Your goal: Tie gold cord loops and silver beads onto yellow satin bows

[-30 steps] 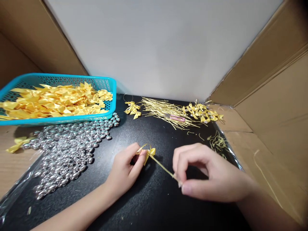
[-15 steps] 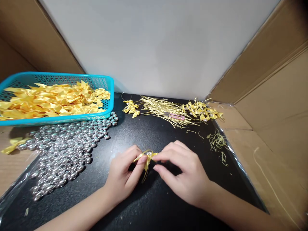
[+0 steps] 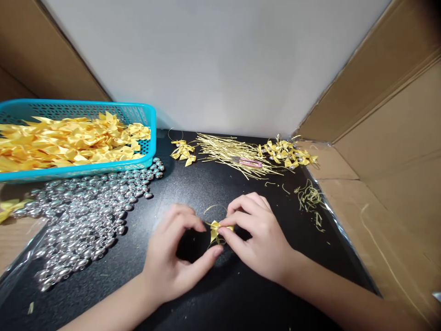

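A small yellow ribbon bow with thin gold cord looped around it is pinched between the thumb and index finger of my right hand. Beside it, my left hand is open, thumb and fingers spread apart around a gap. Its thumb tip lies close to the cord's lower loops; whether it touches them I cannot tell. One cord loop arches above the bow. No bead shows on this bow now, as the right fingers cover part of it.
A turquoise basket full of yellow bows stands at left, with many silver beads spread before it. Toward the back lie gold cords, a pink-handled snipper and finished beaded bows. Cord scraps lie at right.
My left hand has let go of the bow and spread its fingers. My right hand has closed its pinch on the bow, which now faces up. The view has shifted slightly.
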A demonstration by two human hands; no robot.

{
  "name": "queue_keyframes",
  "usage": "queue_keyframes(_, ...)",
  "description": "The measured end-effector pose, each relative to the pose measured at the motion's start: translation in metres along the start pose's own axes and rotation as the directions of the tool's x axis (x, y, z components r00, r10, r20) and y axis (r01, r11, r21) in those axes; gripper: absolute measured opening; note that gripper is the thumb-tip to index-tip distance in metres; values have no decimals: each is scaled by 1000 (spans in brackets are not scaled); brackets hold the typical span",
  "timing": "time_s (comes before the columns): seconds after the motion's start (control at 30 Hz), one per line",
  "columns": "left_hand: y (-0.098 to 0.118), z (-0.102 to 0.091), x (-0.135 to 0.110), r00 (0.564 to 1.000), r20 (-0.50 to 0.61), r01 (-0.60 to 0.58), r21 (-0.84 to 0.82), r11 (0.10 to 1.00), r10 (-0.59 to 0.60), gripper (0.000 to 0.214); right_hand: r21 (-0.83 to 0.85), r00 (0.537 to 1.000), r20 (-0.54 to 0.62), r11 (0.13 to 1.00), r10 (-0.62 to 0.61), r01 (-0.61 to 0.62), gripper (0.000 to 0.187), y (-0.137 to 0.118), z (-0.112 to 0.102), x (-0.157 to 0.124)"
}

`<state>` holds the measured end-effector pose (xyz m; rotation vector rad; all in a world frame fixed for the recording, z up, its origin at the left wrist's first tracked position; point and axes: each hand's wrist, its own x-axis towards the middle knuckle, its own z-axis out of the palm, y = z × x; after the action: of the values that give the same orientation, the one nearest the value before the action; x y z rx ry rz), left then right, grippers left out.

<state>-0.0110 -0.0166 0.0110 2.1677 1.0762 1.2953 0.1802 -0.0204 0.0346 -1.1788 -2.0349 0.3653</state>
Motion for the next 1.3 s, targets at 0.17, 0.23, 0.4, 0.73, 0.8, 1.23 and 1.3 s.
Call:
queue_keyframes(0.17, 6, 0, 8, 991, 133, 16, 37, 999, -21, 12, -24, 999, -26, 999, -30, 30, 13, -1, 0, -2)
queue_keyframes(0.23, 5, 0, 9, 988, 150, 40, -6, 999, -39, 14, -25, 999, -28, 999, -38, 37, 12, -2, -1, -2)
queue_keyframes(0.4, -2, -2, 9, 976, 88, 202, -14, 979, -200, 18, -20, 999, -38, 999, -27, 26, 12, -2, 0, -1)
queue_keyframes(0.73, 1, -3, 6, 998, 54, 18, 107, 994, -24, 18, 204, 977, 84, 957, 194, -208, 14, -5, 1, 2)
queue_keyframes(0.8, 3, -3, 6, 992, 127, 0, 72, 997, -9, 17, 230, 966, 112, 939, 234, -254, 14, -6, 2, 2)
queue_keyframes(1.23, -2, 0, 6, 969, 205, 159, -93, 983, -137, 18, 287, 826, 360, 790, 434, -541, 10, -8, -4, 9)
queue_keyframes(1.3, -2, 0, 6, 957, 236, 201, -119, 972, -169, 19, 281, 830, 355, 797, 430, -534, 11, -8, -3, 8)
